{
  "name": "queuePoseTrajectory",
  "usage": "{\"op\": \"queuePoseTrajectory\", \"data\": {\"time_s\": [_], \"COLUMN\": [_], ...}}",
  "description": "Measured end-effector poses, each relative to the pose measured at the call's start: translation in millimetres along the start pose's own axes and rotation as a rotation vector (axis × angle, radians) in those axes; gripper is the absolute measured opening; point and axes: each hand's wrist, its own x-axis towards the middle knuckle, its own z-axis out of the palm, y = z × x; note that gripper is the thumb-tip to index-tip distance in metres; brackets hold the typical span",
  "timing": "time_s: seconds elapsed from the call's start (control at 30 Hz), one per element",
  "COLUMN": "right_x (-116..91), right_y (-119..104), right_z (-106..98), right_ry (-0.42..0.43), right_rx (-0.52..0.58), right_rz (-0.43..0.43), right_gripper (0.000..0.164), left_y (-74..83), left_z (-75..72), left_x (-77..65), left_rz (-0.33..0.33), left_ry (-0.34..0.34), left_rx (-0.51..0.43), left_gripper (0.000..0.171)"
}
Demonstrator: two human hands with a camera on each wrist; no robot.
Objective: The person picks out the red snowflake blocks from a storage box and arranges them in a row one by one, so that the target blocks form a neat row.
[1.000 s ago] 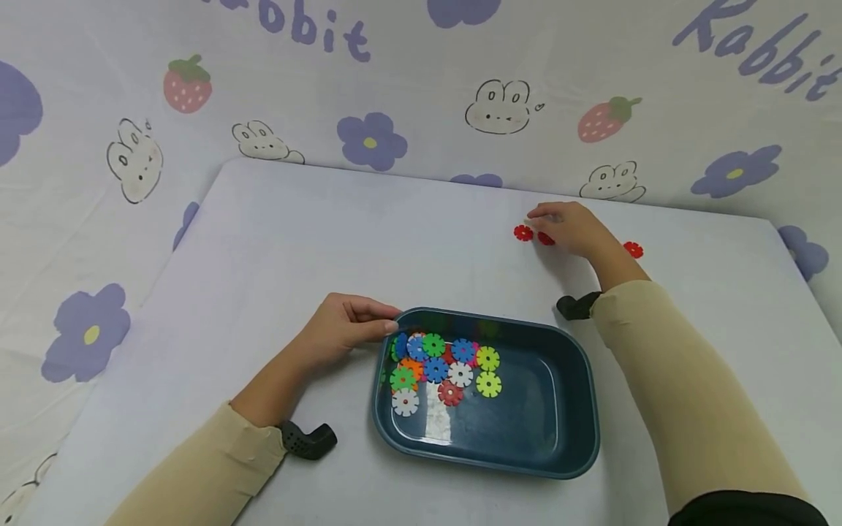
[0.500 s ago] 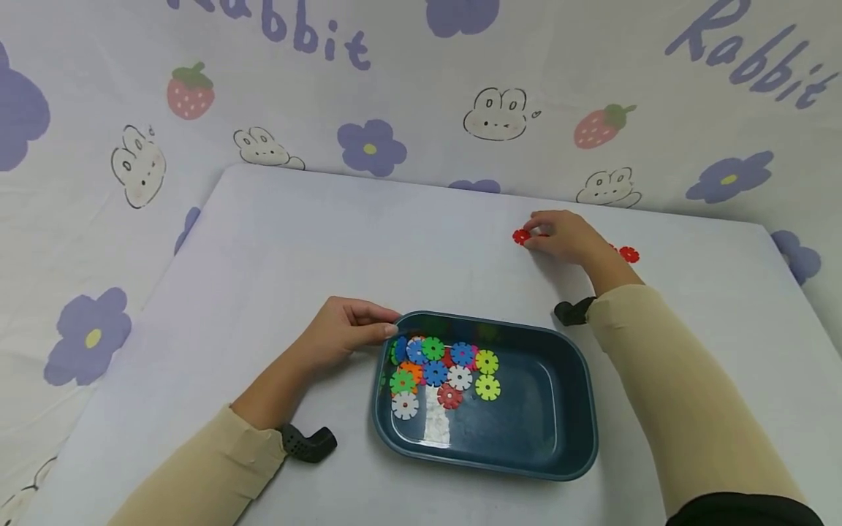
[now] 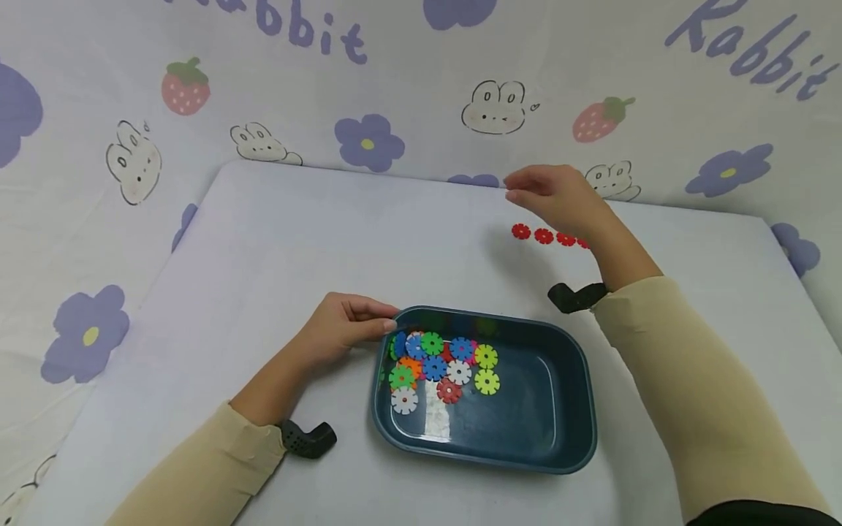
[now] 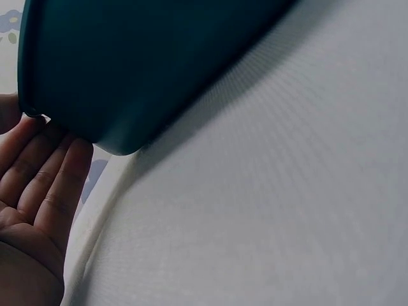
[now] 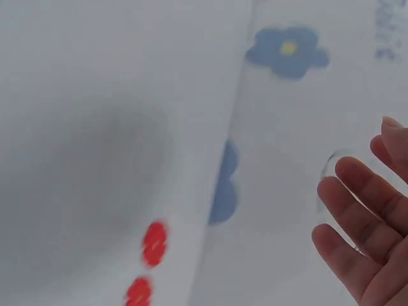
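Observation:
My left hand [image 3: 345, 329] pinches the back left corner of a dark teal plastic tub [image 3: 546, 456]. In the left wrist view its fingers [image 4: 60, 185] lie along the outside of the tub [image 4: 121, 70], with the thumb at the rim. My right hand [image 3: 559, 193] is raised over the back of the table, its relaxed fingers holding nothing. Below it, red notched snowflake discs [image 3: 544, 236] lie in a row, the right end hidden behind my wrist. Two of these red discs [image 5: 155, 243] show blurred in the right wrist view.
Inside the tub, mostly on its left side, lie several snowflake discs in green, blue, white, orange, red and yellow [image 3: 487, 381]. The white table [image 3: 316, 234] ends at the back against a patterned cloth [image 3: 421, 95].
My right hand was down at the red discs, fingers beside the left ones; now it has lifted up and away, uncovering several in the row. My left hand stays at the tub.

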Motion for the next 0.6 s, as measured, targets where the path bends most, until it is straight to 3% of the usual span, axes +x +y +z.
{"op": "queuePoseTrajectory", "data": {"time_s": [0.17, 0.33, 0.43, 0.6], "right_x": [-16, -35, -46, -60], "right_y": [-40, -67, -79, -88], "right_z": [9, 27, 38, 62], "right_ry": [-0.023, -0.148, -0.27, -0.518], "right_rx": [0.03, 0.019, 0.014, -0.028], "right_rz": [-0.181, -0.375, -0.412, -0.396], "right_gripper": [0.032, 0.027, 0.028, 0.028], "left_y": [0.0, 0.6, 1.3, 0.9], "left_z": [0.5, -0.8, -1.3, 0.3], "left_x": [1.4, 2.9, 3.4, 2.1], "left_rz": [-0.015, -0.013, -0.006, -0.013], "left_ry": [0.002, 0.005, 0.006, -0.01], "left_rx": [-0.005, -0.002, -0.016, -0.055], "left_gripper": [0.028, 0.028, 0.027, 0.028]}}
